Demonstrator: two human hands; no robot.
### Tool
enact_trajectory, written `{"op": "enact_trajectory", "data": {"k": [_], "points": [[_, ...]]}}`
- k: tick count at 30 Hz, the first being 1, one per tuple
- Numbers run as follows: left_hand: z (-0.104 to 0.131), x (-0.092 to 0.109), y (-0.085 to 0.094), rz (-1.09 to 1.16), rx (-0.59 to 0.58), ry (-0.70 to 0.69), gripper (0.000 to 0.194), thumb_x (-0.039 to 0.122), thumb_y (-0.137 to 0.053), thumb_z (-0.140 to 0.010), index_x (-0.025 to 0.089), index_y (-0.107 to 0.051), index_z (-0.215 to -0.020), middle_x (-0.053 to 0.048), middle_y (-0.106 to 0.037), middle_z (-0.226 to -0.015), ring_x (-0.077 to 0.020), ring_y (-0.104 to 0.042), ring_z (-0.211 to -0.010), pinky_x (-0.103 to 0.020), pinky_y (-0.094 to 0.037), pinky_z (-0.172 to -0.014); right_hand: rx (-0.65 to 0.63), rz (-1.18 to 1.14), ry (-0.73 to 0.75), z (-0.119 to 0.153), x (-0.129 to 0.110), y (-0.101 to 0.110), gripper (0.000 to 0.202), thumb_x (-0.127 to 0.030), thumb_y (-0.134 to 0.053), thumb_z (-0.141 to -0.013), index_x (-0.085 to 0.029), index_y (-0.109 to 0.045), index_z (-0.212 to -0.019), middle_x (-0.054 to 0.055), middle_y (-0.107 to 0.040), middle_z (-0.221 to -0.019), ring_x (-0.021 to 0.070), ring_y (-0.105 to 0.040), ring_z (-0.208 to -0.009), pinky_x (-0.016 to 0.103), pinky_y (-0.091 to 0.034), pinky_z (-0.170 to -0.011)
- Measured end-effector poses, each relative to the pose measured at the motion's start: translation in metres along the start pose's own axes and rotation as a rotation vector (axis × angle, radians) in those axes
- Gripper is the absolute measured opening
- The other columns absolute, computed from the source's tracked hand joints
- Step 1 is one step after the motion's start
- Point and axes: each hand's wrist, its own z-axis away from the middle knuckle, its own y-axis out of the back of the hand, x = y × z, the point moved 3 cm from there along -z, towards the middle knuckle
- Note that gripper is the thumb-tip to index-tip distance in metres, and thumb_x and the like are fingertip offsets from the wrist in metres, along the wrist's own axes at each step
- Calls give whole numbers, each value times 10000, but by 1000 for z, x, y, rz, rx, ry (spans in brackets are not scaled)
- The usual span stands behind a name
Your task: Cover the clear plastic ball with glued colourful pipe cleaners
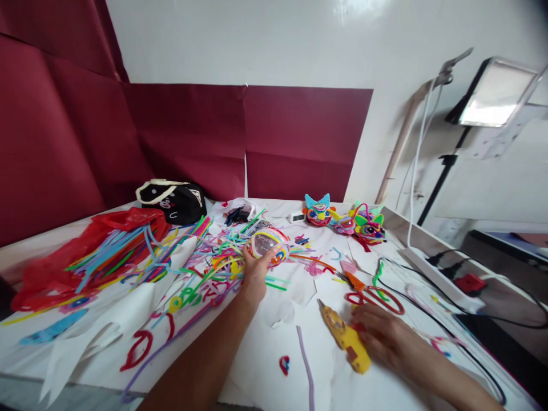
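Note:
My left hand (255, 274) reaches forward and grips a round, half-built craft piece (269, 244) wrapped in many-coloured pipe cleaners, held just above the white table (257, 365). My right hand (383, 337) rests on the table with its fingers against the rear of a yellow glue gun (345, 337), whose nozzle points away towards the upper left. Red-handled scissors (374, 297) lie just beyond that hand. A lilac pipe cleaner (306, 359) lies near the front edge.
A heap of loose pipe cleaners (141, 257) and a red plastic bag (64, 257) fill the left side. A black bag (175, 200) stands at the back. Finished colourful masks (362, 224) sit at the back right. A power strip (436, 274) with cables lies right.

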Motion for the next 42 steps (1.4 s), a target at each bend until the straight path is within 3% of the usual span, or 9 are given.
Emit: {"op": "enact_trajectory", "data": {"k": [5, 10, 20, 24, 26, 30, 34, 38, 42], "points": [[2, 0, 0, -12, -9, -9, 716, 194, -846, -588, 267, -483, -1201, -47, -654, -1152, -205, -699, -960, -342, -582, -836, 92, 17, -64, 7, 18, 2, 343, -346, -402, -989, -279, -713, -1119, 118, -667, -1272, 262, -627, -1183, 390, -530, -988], [0, -2, 1, -34, -15, -30, 782, 203, -871, -563, 260, -476, -1236, -65, -647, -1175, -209, -685, -1000, -350, -565, -875, 222, 139, -150, -2, 54, 3, 345, -310, -424, -957, -258, -744, -1075, 132, -706, -1174, 270, -680, -1051, 407, -547, -920], [5, 0, -2, -93, -58, -151, 913, 185, -867, -545, 252, -429, -1344, -91, -613, -1232, -217, -650, -1051, -328, -544, -895, 94, 339, -295, -26, 80, 6, 315, -273, -475, -896, -216, -733, -1067, 129, -693, -968, 260, -683, -878, 367, -508, -786], [12, 5, -6, -154, -97, -200, 905, 193, -866, -534, 244, -433, -1327, -86, -598, -1241, -226, -631, -1083, -325, -527, -922, 183, 208, -291, -33, 62, 13, 242, -309, -513, -873, -221, -734, -919, 111, -689, -933, 251, -654, -866, 356, -493, -774], [15, 5, -7, -189, -116, -228, 912, 214, -871, -532, 244, -434, -1332, -85, -589, -1242, -231, -620, -1092, -336, -515, -939, 226, -26, -270, -42, 40, 14, 299, -417, -489, -907, -226, -716, -943, 89, -694, -941, 234, -648, -821, 354, -496, -739], [17, 3, -8, -196, -153, -262, 946, 224, -874, -530, 254, -417, -1358, -85, -569, -1263, -234, -605, -1112, -341, -505, -950, 126, -616, -237, -75, -7, 2, 404, -556, -522, -876, -193, -682, -956, 56, -677, -824, 205, -642, -709, 328, -517, -644], [16, 1, -8, -219, -183, -280, 972, 241, -878, -535, 259, -400, -1382, -87, -560, -1284, -244, -588, -1142, -353, -488, -976, 516, -402, -78, -107, -26, 9, 443, -383, -658, -807, -214, -620, -1215, 110, -645, -1159, 259, -627, -1033, 399, -514, -866], [16, 2, -9, -214, -197, -272, 951, 215, -859, -546, 244, -395, -1377, -100, -550, -1303, -259, -577, -1170, -382, -466, -1019, 450, -316, 40, -126, -28, 12, 214, -293, -577, -882, -229, -690, -1053, 47, -717, -943, 202, -664, -846, 333, -524, -776], [19, 6, -11, -186, -193, -250, 952, 185, -874, -522, 239, -420, -1357, -100, -559, -1299, -260, -580, -1181, -371, -469, -1024, 401, -319, 61, -129, -30, 19, 199, -334, -550, -929, -220, -701, -994, 15, -740, -820, 170, -668, -702, 275, -516, -652]]}}
